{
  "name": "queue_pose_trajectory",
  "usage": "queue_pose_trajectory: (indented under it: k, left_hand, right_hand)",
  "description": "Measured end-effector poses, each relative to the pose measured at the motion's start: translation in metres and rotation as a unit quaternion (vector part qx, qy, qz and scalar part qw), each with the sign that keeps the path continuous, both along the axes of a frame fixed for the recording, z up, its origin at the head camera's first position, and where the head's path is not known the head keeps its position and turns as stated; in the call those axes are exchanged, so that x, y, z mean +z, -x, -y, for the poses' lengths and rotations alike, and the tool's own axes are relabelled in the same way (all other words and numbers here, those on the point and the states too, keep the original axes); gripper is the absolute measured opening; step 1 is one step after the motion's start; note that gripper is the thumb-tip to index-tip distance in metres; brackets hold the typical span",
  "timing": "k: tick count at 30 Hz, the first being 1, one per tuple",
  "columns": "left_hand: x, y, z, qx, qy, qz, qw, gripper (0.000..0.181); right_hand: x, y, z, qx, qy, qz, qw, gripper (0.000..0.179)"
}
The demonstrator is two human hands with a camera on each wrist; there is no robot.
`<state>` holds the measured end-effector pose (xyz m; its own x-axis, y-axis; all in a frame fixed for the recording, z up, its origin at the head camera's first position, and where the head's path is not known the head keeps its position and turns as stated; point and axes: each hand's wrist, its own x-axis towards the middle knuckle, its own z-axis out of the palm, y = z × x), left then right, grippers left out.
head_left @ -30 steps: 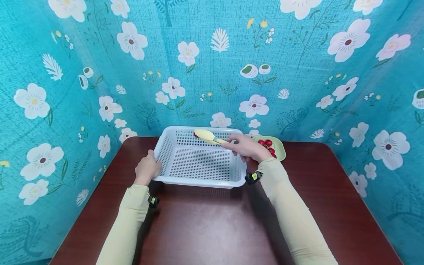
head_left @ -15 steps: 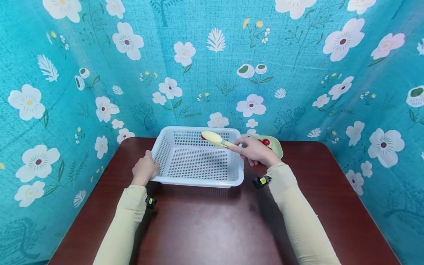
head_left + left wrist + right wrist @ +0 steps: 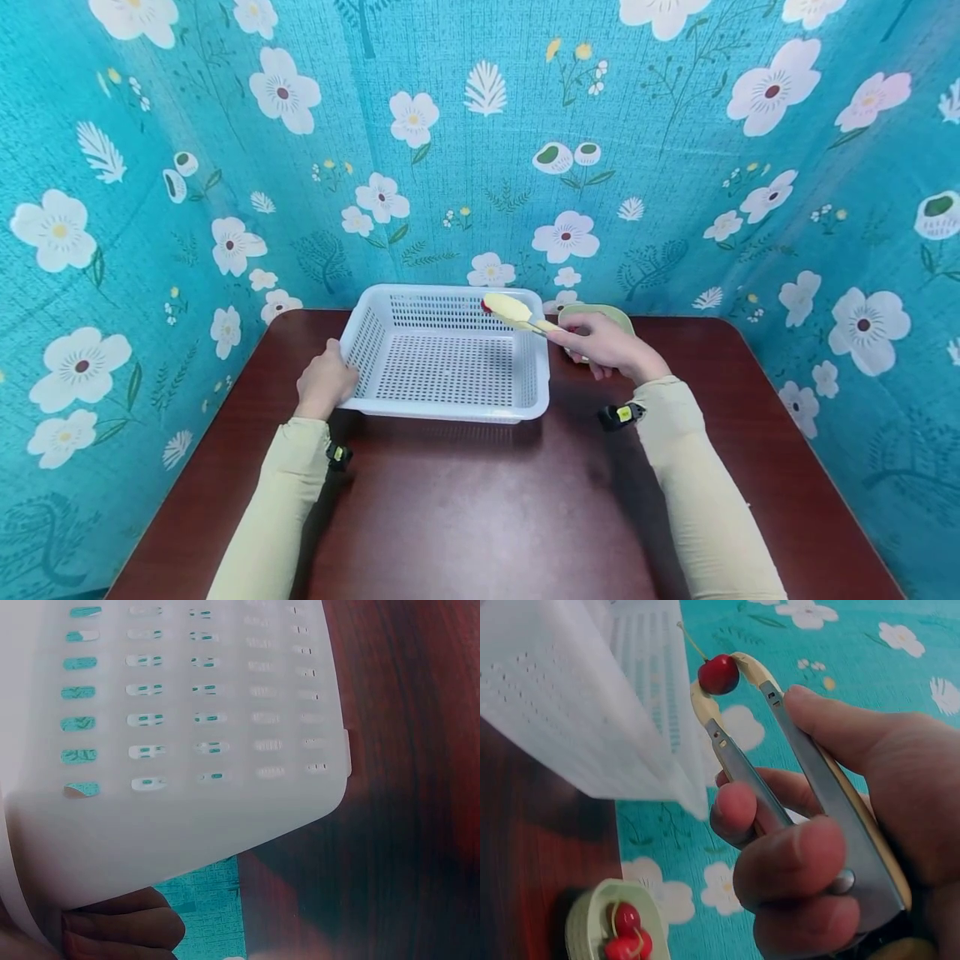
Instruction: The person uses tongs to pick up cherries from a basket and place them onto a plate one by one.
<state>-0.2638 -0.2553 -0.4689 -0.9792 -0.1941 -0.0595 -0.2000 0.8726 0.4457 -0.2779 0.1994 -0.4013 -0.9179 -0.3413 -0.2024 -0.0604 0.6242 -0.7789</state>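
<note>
My left hand (image 3: 327, 382) grips the left rim of a white perforated plastic basket (image 3: 450, 410). In the left wrist view its fingers (image 3: 124, 928) curl beneath the rim, beside the slotted wall (image 3: 225, 735). Cream-tipped metal tongs (image 3: 510, 309) are in my right hand (image 3: 603, 343), held over the basket's far right part. Seen from the right wrist, a red cherry (image 3: 718, 674) with its stem is pinched between the tong tips, and my fingers wrap both metal arms. A pale green dish (image 3: 592, 922) holding several cherries (image 3: 628, 919) stands right of the basket, partly hidden by my right hand in the head view.
The dark reddish-brown table (image 3: 465, 508) spreads in front of the basket and to both sides. A turquoise flowered cloth (image 3: 442, 208) hangs directly behind the table and along its left and right.
My right hand has moved right with the tongs and cherry, from over the basket's middle toward its right end, covering more of the green dish. The left hand keeps its grip; the view shifts slightly.
</note>
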Motion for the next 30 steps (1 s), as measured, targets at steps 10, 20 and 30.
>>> queue_pose_trajectory:
  k: [10, 20, 30]
  left_hand:
    - [0.003, 0.0, -0.005, 0.005, 0.003, 0.01, 0.9999, 0.05]
    - [0.002, -0.002, -0.004, 0.005, 0.002, 0.009, 0.9999, 0.046]
    - [0.001, -0.002, -0.002, 0.0, 0.004, 0.003, 1.0, 0.048]
  right_hand:
    - [-0.005, -0.003, -0.038, -0.03, -0.005, 0.014, 0.9994, 0.039]
    - [-0.005, -0.012, -0.066, -0.04, -0.035, 0.013, 0.9985, 0.05]
    - [-0.01, -0.014, -0.088, -0.061, -0.034, 0.015, 0.9974, 0.047]
